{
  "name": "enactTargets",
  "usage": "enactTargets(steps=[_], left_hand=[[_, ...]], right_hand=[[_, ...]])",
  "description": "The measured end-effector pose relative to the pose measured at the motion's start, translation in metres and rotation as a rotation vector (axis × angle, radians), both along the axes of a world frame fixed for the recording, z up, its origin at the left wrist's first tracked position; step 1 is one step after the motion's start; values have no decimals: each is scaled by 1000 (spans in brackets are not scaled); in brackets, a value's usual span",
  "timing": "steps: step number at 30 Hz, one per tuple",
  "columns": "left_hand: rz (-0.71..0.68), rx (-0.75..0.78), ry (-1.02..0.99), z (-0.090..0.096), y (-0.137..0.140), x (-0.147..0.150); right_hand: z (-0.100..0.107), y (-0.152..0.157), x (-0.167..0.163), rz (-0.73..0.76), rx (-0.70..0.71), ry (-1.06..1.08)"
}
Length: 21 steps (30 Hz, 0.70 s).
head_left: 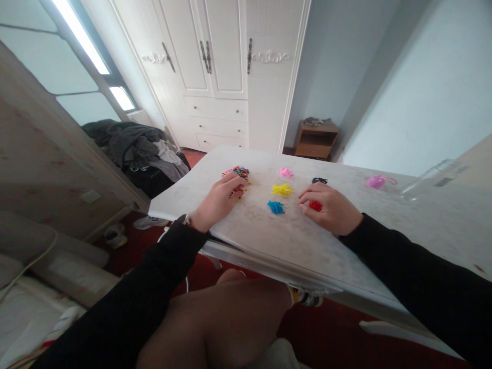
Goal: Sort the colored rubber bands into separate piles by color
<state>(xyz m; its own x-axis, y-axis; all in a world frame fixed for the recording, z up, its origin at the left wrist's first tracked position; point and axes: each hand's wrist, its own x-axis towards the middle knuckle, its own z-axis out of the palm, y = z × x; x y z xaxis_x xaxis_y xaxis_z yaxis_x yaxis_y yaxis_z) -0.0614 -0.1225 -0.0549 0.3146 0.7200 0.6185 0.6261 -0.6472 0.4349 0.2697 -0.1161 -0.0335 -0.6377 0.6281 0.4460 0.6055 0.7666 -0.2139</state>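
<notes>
Over a mixed pile of small, thin, multicoloured pieces (241,169), possibly rubber bands, my left hand (220,199) is lowered with its fingers bent. A gap shows between its thumb and forefinger, with coloured pieces in it. My right hand (331,209) curls above the table beside a red heap (315,205), which it partly covers. Its thumb and fingertips are drawn close together; anything between them is too small to make out. Between the hands lie a yellow heap (282,190), a blue heap (275,207) and a pink heap (286,172). A black heap (320,180) lies just beyond my right hand.
The white table (246,225) has its near edge by my legs. To the right are a pink-purple round item with a loop (375,181) and a clear glass or plastic tube (430,179). Behind stand a white wardrobe (219,118) and a small wooden cabinet (317,138).
</notes>
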Motion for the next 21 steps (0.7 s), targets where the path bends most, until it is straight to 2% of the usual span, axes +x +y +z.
enactTargets(steps=[8, 21], left_hand=[[-18, -69, 39, -1, 4, 1], [21, -8, 23, 2, 0, 0]], right_hand=[[1, -1, 1, -5, -18, -13], [0, -2, 0, 0, -18, 0]])
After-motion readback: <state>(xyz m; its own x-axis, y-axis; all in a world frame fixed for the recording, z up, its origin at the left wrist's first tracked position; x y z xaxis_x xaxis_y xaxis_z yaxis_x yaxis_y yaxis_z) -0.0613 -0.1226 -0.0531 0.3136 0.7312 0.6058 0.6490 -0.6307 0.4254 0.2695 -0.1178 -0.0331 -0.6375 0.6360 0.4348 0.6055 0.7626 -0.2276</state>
